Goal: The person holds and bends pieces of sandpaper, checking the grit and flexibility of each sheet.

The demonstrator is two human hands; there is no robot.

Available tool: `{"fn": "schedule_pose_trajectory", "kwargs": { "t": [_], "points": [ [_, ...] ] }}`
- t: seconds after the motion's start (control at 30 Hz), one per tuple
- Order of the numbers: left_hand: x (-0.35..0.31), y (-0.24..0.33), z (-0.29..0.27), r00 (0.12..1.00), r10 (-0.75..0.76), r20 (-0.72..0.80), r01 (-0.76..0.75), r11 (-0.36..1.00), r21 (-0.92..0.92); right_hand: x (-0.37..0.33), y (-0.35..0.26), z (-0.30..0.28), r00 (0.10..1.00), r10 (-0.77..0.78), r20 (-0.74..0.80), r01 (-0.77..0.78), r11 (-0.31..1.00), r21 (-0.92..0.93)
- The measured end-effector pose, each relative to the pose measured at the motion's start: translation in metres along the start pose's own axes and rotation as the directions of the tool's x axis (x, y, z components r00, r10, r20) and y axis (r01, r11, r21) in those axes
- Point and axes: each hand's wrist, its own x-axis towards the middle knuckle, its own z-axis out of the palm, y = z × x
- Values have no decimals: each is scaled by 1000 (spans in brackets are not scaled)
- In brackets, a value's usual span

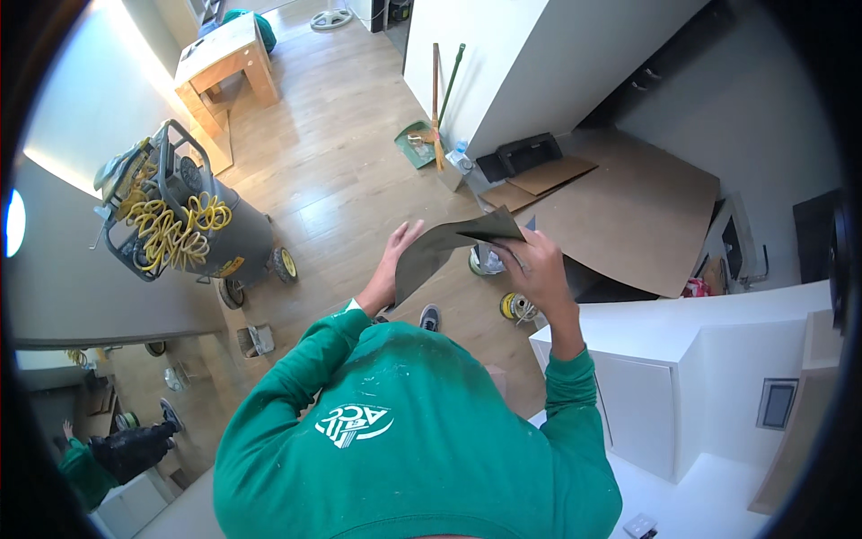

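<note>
A dark grey flexible sheet [429, 254], like sandpaper in look, is bent into a curve in front of my chest. My right hand [536, 268] is closed on its right end, where the sheet folds over with a pointed corner up. At the left edge is my left hand [399, 253], its fingers pointing up along the sheet and partly hidden by it. The left fingers appear closed around that edge. Both my arms are in green sleeves.
A grey wheeled air compressor [224, 225] with a coiled yellow hose stands left. Ahead are a dustpan [415, 145], a broom [437, 108] and a wooden bench [224, 54]. Brown board [620, 207] lies right, beyond a white cabinet [637, 413]. Cans [514, 306] stand near my feet.
</note>
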Motion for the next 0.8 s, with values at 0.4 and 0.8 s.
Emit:
{"fn": "schedule_pose_trajectory", "kwargs": {
  "t": [0.4,0.8],
  "points": [
    [44,92,-82,431,-306,849,833,497,-244,22,-10,-25,964,23,263,-30,999,21],
    [64,78,-60,508,-485,712,690,724,1,-3,10,-15,976,72,204,-37,985,-171]
  ]
}}
